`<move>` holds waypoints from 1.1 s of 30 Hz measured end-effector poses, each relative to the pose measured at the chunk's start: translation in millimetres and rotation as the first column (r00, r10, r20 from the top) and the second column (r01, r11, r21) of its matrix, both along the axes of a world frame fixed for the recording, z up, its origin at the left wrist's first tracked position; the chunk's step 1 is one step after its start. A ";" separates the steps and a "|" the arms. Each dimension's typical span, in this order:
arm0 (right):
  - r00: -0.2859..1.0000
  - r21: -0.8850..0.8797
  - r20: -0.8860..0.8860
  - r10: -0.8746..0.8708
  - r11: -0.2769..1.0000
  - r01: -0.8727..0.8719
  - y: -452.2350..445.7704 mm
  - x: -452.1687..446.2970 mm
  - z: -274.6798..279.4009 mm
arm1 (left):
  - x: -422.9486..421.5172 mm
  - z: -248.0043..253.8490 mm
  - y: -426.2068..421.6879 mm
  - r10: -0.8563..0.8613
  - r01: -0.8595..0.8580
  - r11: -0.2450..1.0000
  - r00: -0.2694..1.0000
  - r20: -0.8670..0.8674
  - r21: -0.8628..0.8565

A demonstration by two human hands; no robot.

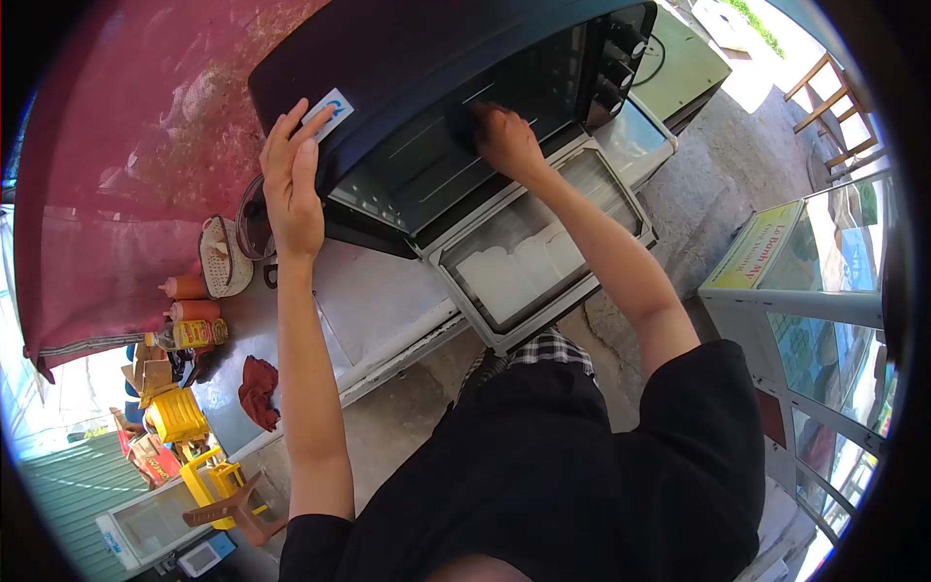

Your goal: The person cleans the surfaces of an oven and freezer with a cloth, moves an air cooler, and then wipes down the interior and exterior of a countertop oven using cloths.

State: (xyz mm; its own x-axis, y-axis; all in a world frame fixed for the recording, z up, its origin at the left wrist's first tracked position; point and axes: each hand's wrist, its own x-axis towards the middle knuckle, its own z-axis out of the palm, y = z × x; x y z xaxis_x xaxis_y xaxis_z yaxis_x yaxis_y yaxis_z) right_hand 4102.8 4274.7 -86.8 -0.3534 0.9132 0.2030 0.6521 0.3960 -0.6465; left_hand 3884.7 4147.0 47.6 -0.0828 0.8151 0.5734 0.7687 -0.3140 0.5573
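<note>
Black casing marks the oven, which stands on the table before the person in the head view, its glass door dropped open towards the body. The work looks to be inside the chamber, so the reach is best kept level, with the forearm clear of the door's frame and no weight put on the glass. A steady brace on the casing should help stop the oven shifting, and short, even strokes would suit so tight a space.

The left hand is flat and holds nothing, fingers slightly spread against the oven's left end beside a white sticker, arm nearly straight. The right hand reaches through the opening, elbow bent, fingers curled at a dark thing; blur hides what it is and whether it is gripped.
</note>
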 end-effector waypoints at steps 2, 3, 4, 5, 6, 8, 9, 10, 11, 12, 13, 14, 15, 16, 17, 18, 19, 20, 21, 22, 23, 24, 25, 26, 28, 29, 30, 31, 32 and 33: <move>0.995 0.164 -0.014 -0.098 0.981 0.099 50.9 -0.8 -13.7 | 2.6 2.1 -1.4 0.004 -0.003 0.999 1.000 0.022 -0.032; 0.978 0.176 0.130 -0.162 0.975 0.138 77.7 -4.7 -33.6 | 4.3 3.5 -2.8 -0.012 0.013 0.999 1.000 0.011 -0.036; 0.938 0.192 0.266 -0.222 0.966 0.174 103.6 -11.6 -54.5 | 4.9 4.8 -3.6 0.005 -0.005 0.999 1.000 0.002 -0.052; 0.938 0.188 0.254 -0.234 0.964 0.189 125.9 -23.4 -80.9 | 5.4 6.0 -3.2 0.023 -0.024 0.997 1.000 -0.008 -0.068; 0.930 0.195 0.274 -0.244 0.961 0.195 143.4 -38.3 -111.0 | 6.9 7.9 -3.8 0.011 -0.012 0.997 1.000 -0.020 -0.074; 0.921 0.182 0.292 -0.260 0.960 0.213 169.8 -58.6 -126.2 | 10.5 10.1 -2.4 0.043 -0.047 0.995 0.998 -0.039 -0.091; 0.942 0.030 0.279 -0.185 0.982 0.184 177.9 -68.6 -117.3 | 9.1 9.7 -0.7 0.037 -0.042 0.993 0.998 -0.045 -0.110; 0.961 -0.125 0.254 -0.112 0.981 0.147 179.9 -71.6 -112.1 | 5.5 10.1 0.3 0.032 -0.038 0.992 0.998 -0.056 -0.120; 0.962 -0.152 0.251 -0.109 0.977 0.150 174.1 -68.3 -111.5 | 5.1 10.4 -0.8 0.027 -0.036 0.990 0.997 -0.068 -0.134; 0.967 -0.080 0.217 -0.135 0.985 0.155 165.6 -65.5 -111.1 | 9.9 12.4 -2.1 0.065 -0.075 0.983 0.996 -0.062 -0.169; 0.970 0.006 0.179 -0.163 0.986 0.165 162.4 -61.6 -106.4 | 9.8 11.6 -3.9 0.064 -0.076 0.980 0.996 -0.068 -0.184; 0.970 -0.003 0.177 -0.165 0.986 0.168 165.0 -49.3 -105.3 | 8.3 11.3 -3.3 0.056 -0.064 0.982 0.997 -0.053 -0.177; 0.986 -0.011 0.077 0.146 0.989 -0.145 169.6 -29.4 -106.3 | 8.6 10.1 -2.1 0.045 -0.050 0.985 0.998 -0.036 -0.168; 0.898 0.018 -0.024 0.440 0.898 -0.439 176.2 -15.5 -104.1 | 9.6 7.0 -0.7 0.075 -0.075 0.990 0.997 -0.003 -0.120; 0.901 0.019 -0.026 0.434 0.901 -0.433 173.8 -8.9 -92.0 | 9.6 7.3 0.6 0.068 -0.069 0.990 0.998 -0.006 -0.120; 0.892 0.050 -0.132 0.433 0.901 -0.430 161.1 -4.2 -76.7 | 8.5 8.2 -0.7 0.079 -0.081 0.988 0.997 -0.020 -0.130; 0.869 0.081 -0.236 0.435 0.900 -0.428 151.7 -0.2 -60.6 | 8.3 8.1 -1.3 0.094 -0.097 0.986 0.995 -0.033 -0.139; 0.866 0.078 -0.243 0.437 0.899 -0.432 148.2 1.1 -43.2 | 9.0 7.9 -1.3 0.092 -0.096 0.985 0.995 -0.030 -0.145; 0.928 0.080 -0.103 0.357 0.933 -0.350 147.3 -1.3 -24.4 | 10.0 8.1 -1.3 0.092 -0.097 0.984 0.995 -0.039 -0.151; 0.964 0.093 0.037 0.262 0.960 -0.264 148.4 -7.2 -14.8 | 10.7 8.9 -1.4 0.088 -0.091 0.983 0.996 -0.024 -0.160; 0.966 0.090 0.025 0.259 0.961 -0.260 163.1 -21.2 -30.5 | 11.0 9.8 -1.7 0.084 -0.085 0.982 0.996 -0.009 -0.168; 0.975 0.167 0.157 0.156 0.969 -0.182 189.2 -42.2 -63.3 | 10.4 9.8 -2.7 0.080 -0.083 0.982 0.997 -0.020 -0.172; 0.960 0.255 0.278 0.039 0.960 -0.113 207.6 -62.1 -87.7 | 8.7 9.1 -3.4 0.086 -0.089 0.980 0.996 -0.026 -0.178; 0.962 0.258 0.270 0.035 0.960 -0.108 213.5 -77.7 -96.3 | 6.8 9.4 -2.7 0.092 -0.096 0.979 0.995 -0.031 -0.181; 0.969 0.224 0.112 -0.219 0.956 0.190 223.7 -112.3 -109.7 | 6.8 11.0 -1.4 0.090 -0.095 0.977 0.995 -0.034 -0.193; 0.972 0.228 0.112 -0.207 0.957 0.177 230.2 -138.7 -117.5 | 8.0 10.3 -3.0 0.094 -0.098 0.973 0.995 -0.027 -0.208; 0.997 0.156 0.041 -0.067 0.986 0.060 234.9 -171.6 -127.8 | 8.4 10.4 -5.1 0.104 -0.108 0.971 0.994 -0.029 -0.213; 0.997 0.087 -0.040 0.064 0.994 -0.060 239.1 -202.1 -138.2 | 8.9 11.0 -5.7 0.108 -0.116 0.970 0.993 -0.049 -0.212; 0.975 0.040 -0.123 0.185 0.983 -0.181 247.6 -222.9 -142.1 | 9.5 10.6 -4.2 0.109 -0.119 0.972 0.992 -0.065 -0.201; 0.932 0.013 -0.204 0.299 0.953 -0.303 252.4 -223.1 -130.0 | 10.0 9.0 -2.0 0.111 -0.120 0.975 0.992 -0.057 -0.186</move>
State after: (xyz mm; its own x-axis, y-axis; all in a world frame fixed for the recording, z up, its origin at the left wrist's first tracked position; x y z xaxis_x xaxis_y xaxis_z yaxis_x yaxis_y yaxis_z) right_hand 3879.7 4527.1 -216.8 -0.5656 0.7746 0.2831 0.3594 0.5405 -0.7607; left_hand 3894.8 4145.0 56.7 -0.1600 0.8954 0.4155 0.8195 -0.1141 0.5615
